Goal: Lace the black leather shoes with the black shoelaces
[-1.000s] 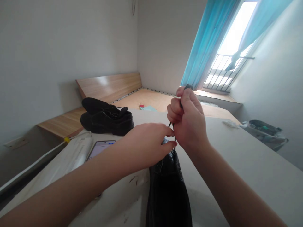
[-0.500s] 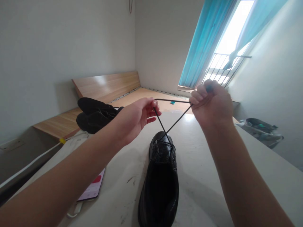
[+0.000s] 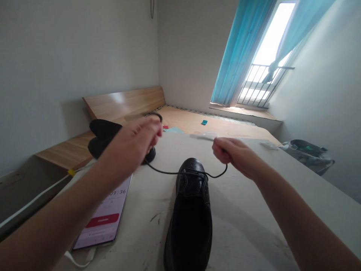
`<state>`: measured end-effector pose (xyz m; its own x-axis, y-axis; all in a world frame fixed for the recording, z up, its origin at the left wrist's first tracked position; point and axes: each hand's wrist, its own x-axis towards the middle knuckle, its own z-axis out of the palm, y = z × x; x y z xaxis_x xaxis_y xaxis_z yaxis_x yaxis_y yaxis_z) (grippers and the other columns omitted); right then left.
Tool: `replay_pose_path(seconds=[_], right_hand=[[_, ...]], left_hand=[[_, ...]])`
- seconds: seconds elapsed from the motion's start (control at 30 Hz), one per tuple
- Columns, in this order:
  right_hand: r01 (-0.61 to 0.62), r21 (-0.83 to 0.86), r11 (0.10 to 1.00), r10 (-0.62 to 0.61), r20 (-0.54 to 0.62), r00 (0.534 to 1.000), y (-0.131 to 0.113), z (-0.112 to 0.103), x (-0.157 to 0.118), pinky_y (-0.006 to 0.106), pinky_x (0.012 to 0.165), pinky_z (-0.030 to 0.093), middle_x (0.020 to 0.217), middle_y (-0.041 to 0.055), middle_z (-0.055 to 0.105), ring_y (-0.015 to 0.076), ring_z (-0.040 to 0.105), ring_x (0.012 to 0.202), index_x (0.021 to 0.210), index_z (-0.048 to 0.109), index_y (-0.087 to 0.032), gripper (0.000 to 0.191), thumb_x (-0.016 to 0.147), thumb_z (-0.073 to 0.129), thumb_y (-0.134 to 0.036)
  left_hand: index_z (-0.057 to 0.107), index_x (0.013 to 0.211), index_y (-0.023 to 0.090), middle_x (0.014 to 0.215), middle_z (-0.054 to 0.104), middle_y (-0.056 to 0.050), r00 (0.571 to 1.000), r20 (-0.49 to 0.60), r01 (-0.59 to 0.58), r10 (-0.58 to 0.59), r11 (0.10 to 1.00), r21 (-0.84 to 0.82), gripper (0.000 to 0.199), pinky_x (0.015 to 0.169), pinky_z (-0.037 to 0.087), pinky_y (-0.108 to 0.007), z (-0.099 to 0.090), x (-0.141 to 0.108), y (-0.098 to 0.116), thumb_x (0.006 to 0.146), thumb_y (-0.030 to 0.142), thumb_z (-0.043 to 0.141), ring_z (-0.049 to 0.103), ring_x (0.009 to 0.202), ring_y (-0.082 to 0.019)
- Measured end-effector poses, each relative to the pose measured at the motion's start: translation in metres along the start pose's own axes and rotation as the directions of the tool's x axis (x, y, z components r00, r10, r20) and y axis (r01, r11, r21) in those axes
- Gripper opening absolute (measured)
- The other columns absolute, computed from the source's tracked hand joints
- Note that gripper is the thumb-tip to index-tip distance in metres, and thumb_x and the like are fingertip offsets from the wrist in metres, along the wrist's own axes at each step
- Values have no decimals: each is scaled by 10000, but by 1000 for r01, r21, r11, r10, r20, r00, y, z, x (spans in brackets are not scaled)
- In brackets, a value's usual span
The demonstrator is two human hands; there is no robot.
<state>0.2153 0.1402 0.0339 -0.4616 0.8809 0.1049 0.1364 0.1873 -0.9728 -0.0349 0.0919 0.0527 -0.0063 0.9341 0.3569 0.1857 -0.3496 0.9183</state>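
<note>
A black leather lace-up shoe (image 3: 191, 214) lies on the white tabletop (image 3: 242, 226), toe towards me. A thin black lace (image 3: 180, 173) runs through its top eyelets and sags out to both sides. My left hand (image 3: 132, 141) pinches one lace end, and a short curl of it shows above the fingers. My right hand (image 3: 229, 152) holds the other end above the table, to the right of the shoe. Neither hand touches the shoe.
A second black shoe pair (image 3: 103, 137) sits behind my left hand. A phone (image 3: 103, 220) showing 09:36 lies left of the shoe, with a white cable (image 3: 79, 263). A wooden bed platform (image 3: 191, 124) lies beyond the table; a grey bin (image 3: 307, 154) stands right.
My hands have dropped lower and spread farther apart. The lace has gone from a taut triangle to a slack curve, and more of the phone shows.
</note>
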Motion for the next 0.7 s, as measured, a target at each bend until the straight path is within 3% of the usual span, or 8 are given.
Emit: replay_pose_path(seconds=[0.07,0.17,0.3,0.47,0.6,0.7], right_hand=[[-82,-190,978,117,185,976,18,-2,-13,244,467,185,536,-61,313,79,254,502,681,546,-161,356,887,510,-450],[-121,-290,949,206,283,937,32,-11,-27,240,476,192,565,-65,276,84,235,524,788,590,-152,389,906,449,-495],[-105,-411,906,262,347,901,34,-20,-33,232,487,224,610,-41,341,83,279,549,788,624,-144,436,896,445,-526],[-147,-422,895,323,385,865,40,-17,-31,217,445,195,576,-64,354,68,240,494,1003,628,-162,332,895,490,-444],[-177,-227,958,269,492,828,47,-14,-27,206,501,318,625,-44,439,71,382,553,811,529,-150,293,876,536,-436],[-154,-219,963,241,462,854,50,-11,-25,216,531,341,607,-33,452,71,399,552,691,464,-157,396,906,459,-490]], left_hand=[[510,644,198,553,445,27,982,188,-76,-1,913,401,345,513,245,-275,6,-15,-16,888,440,472,384,527,-126],[606,725,208,594,571,2,958,268,-112,-98,734,670,394,548,273,-276,15,-30,-31,910,483,392,495,574,-163],[647,1005,272,737,674,1,947,279,-92,-158,698,710,323,574,301,-274,19,-36,-37,912,435,384,570,630,-179],[531,906,223,645,583,11,942,299,-141,-153,628,765,298,571,280,-290,19,-39,-46,940,334,257,546,595,-181],[497,754,208,643,575,-2,926,319,-149,-203,580,801,388,559,264,-291,21,-41,-57,948,433,247,543,595,-183],[530,714,213,646,601,2,895,377,-148,-238,639,755,451,562,278,-282,21,-41,-61,940,506,272,556,616,-180]])
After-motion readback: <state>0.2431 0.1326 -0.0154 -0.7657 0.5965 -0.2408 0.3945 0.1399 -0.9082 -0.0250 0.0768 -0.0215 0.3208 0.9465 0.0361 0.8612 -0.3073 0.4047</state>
